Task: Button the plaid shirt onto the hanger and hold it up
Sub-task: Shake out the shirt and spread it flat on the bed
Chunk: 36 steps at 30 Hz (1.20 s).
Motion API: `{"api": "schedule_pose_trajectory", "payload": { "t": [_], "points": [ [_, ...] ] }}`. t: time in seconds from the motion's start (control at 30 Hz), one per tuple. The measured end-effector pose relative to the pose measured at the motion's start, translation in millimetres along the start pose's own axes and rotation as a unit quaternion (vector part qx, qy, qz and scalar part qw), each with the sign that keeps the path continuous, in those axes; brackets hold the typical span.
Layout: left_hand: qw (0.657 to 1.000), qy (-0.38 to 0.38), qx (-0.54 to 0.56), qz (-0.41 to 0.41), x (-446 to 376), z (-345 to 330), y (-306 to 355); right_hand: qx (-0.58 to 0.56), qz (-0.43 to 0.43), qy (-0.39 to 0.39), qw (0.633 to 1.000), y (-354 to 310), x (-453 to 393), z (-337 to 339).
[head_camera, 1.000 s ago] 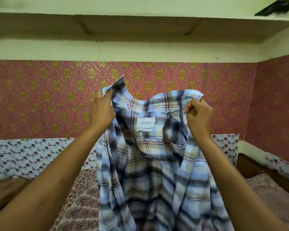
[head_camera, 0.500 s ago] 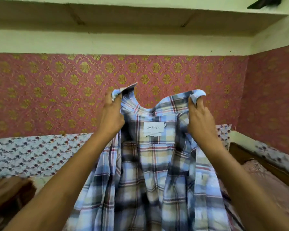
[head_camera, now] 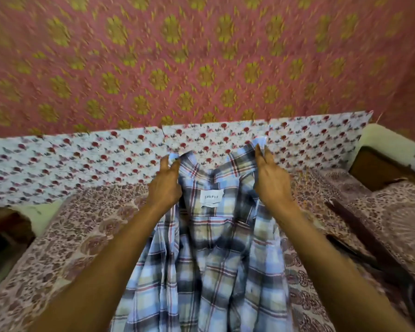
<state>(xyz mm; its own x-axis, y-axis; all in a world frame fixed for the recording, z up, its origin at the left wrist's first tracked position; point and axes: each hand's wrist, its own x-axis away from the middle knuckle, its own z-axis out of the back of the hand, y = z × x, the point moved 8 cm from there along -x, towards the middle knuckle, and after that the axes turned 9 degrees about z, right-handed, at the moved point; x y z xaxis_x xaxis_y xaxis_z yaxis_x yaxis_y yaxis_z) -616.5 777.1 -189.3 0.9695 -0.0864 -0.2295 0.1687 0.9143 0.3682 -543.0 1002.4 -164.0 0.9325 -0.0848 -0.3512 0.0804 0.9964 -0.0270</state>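
Overhead, both hands pinched the plaid shirt (head_camera: pixel 209 255) at its collar, left hand (head_camera: pixel 164 185) on the left corner, right hand (head_camera: pixel 272 182) on the right, holding it open over the patterned bedspread (head_camera: pixel 65 248) near the bed's far edge; a floral sheet (head_camera: pixel 82 164) lined the wall behind

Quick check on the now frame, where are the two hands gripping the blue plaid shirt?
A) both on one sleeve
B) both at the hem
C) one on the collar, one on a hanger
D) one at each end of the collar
D: the left hand pinches the left collar end and the right hand pinches the right collar end of the blue plaid shirt, with its white neck label showing between them; no hanger is in view.
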Motion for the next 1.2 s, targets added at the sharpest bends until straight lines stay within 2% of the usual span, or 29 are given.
{"api": "schedule_pose_trajectory", "payload": {
  "t": [0.13,0.23,0.3,0.37,0.47,0.53,0.57,0.67,0.8,0.87,1.0,1.13,1.2],
  "points": [
    [0.993,-0.105,-0.01,0.046,-64.4,-155.1,-36.7,-0.069,-0.022,-0.105,0.992,15.8,-46.0,-170.3],
    [0.985,-0.156,0.002,0.069,-90.7,-244.1,-64.9,-0.145,-0.043,-0.15,0.977,22.3,-53.7,-270.6],
    [0.98,-0.186,0.015,0.067,-104.4,-291.6,-77.2,-0.19,-0.046,-0.148,0.969,23.8,-58.8,-322.2],
    [0.972,-0.231,0.035,0.031,-116.3,-336.2,-84.1,-0.257,-0.032,-0.143,0.955,20.7,-62.3,-366.9],
    [0.94,-0.34,0.016,-0.013,-110.1,-394.8,-96.6,-0.327,0.027,-0.22,0.919,1.7,-42.5,-426.4],
    [0.923,-0.384,0.0,0.019,-89.2,-422.7,-115.2,-0.325,0.046,-0.261,0.908,-10.5,-16.5,-453.0],
    [0.921,-0.388,0.012,0.043,-74.5,-430.4,-126.0,-0.297,0.049,-0.272,0.914,-12.9,-0.5,-469.1],
    [0.927,-0.369,0.036,0.065,-19.5,-437.1,-156.2,-0.285,0.039,-0.278,0.916,-25.9,46.3,-491.9],
    [0.937,-0.329,0.075,0.084,46.7,-429.4,-201.2,-0.318,0.029,-0.32,0.892,-51.3,111.1,-513.5],
    [0.942,-0.321,0.079,0.063,72.6,-422.2,-210.8,-0.323,0.002,-0.312,0.893,-65.4,133.3,-511.4],
    [0.94,-0.338,0.049,-0.001,112.5,-416.1,-224.1,-0.343,-0.021,-0.292,0.892,-104.3,169.3,-495.0],
    [0.921,-0.39,0.011,-0.006,156.2,-404.7,-242.1,-0.329,-0.012,-0.269,0.905,-137.9,198.4,-464.5],
    [0.914,-0.405,0.01,-0.021,181.0,-394.9,-252.6,-0.351,-0.01,-0.267,0.898,-155.0,217.2,-451.8]
  ]
}}
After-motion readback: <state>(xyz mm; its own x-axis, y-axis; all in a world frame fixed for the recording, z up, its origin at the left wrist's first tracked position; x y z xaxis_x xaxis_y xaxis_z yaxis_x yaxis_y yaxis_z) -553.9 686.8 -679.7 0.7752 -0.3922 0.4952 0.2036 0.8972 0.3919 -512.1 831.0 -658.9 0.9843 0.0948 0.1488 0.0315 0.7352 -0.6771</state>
